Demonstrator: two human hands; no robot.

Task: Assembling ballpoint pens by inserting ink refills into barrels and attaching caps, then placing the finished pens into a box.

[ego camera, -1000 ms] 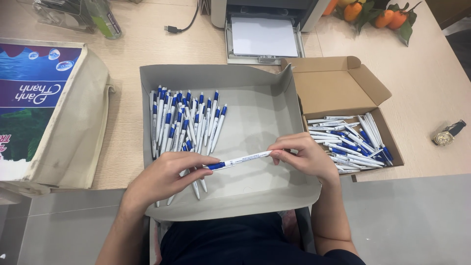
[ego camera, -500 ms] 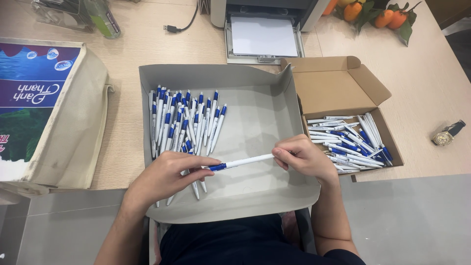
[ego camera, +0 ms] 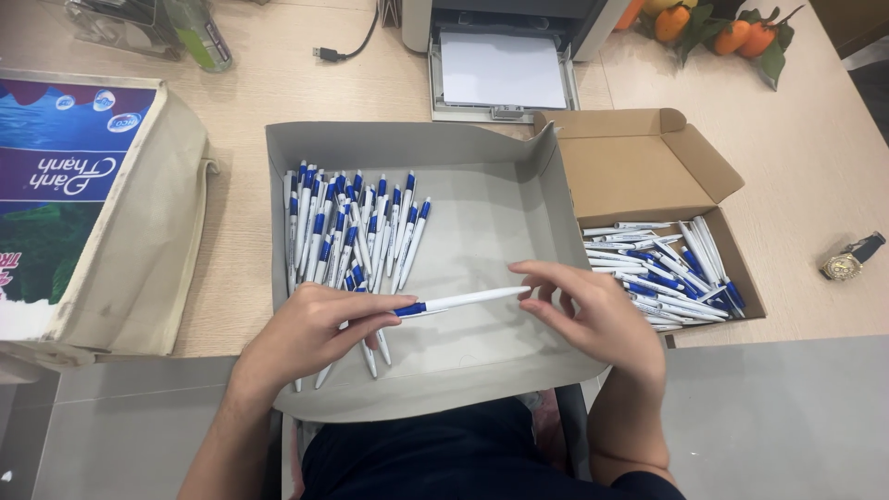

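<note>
My left hand (ego camera: pixel 310 331) grips the blue end of a white-and-blue pen (ego camera: pixel 460 301), held level over the grey cardboard tray (ego camera: pixel 495 199). My right hand (ego camera: pixel 593 312) is at the pen's white tip, fingertips just touching it, fingers spread. In the left part of the tray lies a row of several matching pens (ego camera: pixel 352 231). A brown cardboard box (ego camera: pixel 639 167) to the right holds a heap of more such pens (ego camera: pixel 662 273).
A cloth bag with a printed box inside (ego camera: pixel 83 204) stands at the left. A printer with white paper (ego camera: pixel 500 56) sits at the back, oranges with leaves (ego camera: pixel 713 28) beside it. A wristwatch (ego camera: pixel 847 262) lies at the right on the wooden table.
My right hand has loosened from gripping the pen's end to touching its tip with open fingers. The pen has stayed over the tray, held by the left hand.
</note>
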